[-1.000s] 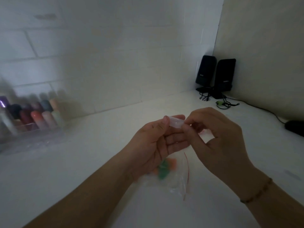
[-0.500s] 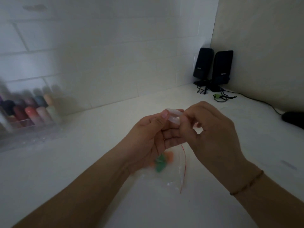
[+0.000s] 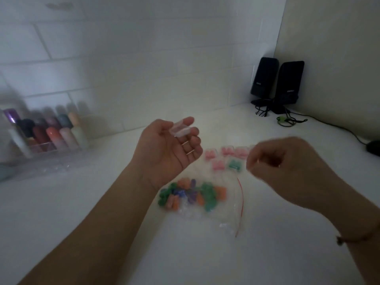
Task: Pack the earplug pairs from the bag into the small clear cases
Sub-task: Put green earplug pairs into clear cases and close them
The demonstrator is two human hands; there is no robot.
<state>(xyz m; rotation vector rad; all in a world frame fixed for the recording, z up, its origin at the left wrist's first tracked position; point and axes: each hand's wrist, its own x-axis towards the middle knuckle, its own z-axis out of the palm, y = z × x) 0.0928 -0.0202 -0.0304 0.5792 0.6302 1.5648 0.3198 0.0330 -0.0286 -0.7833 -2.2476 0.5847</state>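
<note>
Now left hand [image 3: 164, 149] cups the open clear case [image 3: 181, 130]; right hand [image 3: 287, 169] curled, contents unclear. I'd pinch one pair from the bag [image 3: 197, 198], seat both, snap shut.

The right hand [image 3: 287, 171] is motion-blurred, so whether its curled fingers pinch anything is unclear. It covers part of the filled cases [image 3: 228, 156] behind it. The bottle rack [image 3: 41, 140] (far left) is smeared and cropped.

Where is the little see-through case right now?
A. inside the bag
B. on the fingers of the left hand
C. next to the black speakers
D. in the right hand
B: the clear case lies across the fingers of the upturned left hand.
</note>
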